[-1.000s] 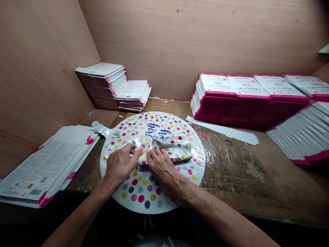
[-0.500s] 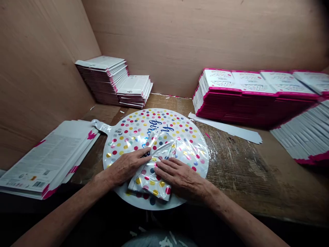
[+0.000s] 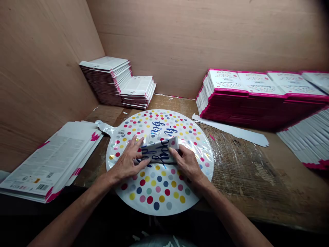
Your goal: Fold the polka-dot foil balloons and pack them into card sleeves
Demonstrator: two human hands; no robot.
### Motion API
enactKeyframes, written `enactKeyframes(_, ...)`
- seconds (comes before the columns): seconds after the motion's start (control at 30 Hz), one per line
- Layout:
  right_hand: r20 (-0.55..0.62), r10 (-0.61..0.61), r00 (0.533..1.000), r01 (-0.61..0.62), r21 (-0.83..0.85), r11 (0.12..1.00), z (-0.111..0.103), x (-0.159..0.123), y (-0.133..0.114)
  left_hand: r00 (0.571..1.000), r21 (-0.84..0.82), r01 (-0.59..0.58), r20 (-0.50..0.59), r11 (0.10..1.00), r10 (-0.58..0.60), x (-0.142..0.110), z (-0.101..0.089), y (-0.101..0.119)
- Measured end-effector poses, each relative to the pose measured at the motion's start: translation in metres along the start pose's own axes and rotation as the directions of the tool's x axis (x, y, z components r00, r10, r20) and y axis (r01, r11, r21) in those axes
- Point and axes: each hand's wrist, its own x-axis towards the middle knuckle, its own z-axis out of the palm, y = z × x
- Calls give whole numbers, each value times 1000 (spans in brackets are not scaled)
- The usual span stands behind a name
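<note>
A flat round foil balloon, white with coloured dots and blue lettering, lies on the worktop in front of me. Its neck points left. On its middle sits a folded foil balloon, a small packet with dark blue letters showing. My left hand rests at the packet's left end, fingers spread and thumb touching its lower part. At the right end, my right hand grips the packet, thumb on top and fingers curled behind the edge.
Printed white cartons lie at left. More carton stacks stand in the back left corner, and pink-edged boxes line the back right. A white card strip lies before them. Wooden panels enclose the back and left.
The packet, earlier wider and dotted under both hands, is now folded narrower with lettering up. My right hand has gone from lying on it to gripping its right end; my left fingers have spread.
</note>
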Motion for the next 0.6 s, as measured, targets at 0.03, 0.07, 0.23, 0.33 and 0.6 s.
enactKeyframes(0.03, -42, 83, 996, -84, -40, 996, 4, 6, -2, 994, -19, 97, -54, 995, -97, 3, 6, 2)
enactKeyframes(0.07, -68, 135, 989, -141, -88, 986, 9, 13, -3, 978, -27, 175, -109, 984, -177, 5, 12, 4)
enactKeyframes(0.23, -78, 210, 975, -224, -343, 912, 17, 34, -2, 911, 56, 313, -298, 948, -283, 17, 29, 19)
enactKeyframes(0.33, -42, 262, 964, -247, -506, 827, 16, 34, -10, 892, 144, 325, -375, 935, -252, 20, 31, 25)
enactKeyframes(0.6, 189, 68, 980, 87, -705, 703, 12, 67, -47, 912, 294, 290, -374, 911, -169, 26, 37, 28)
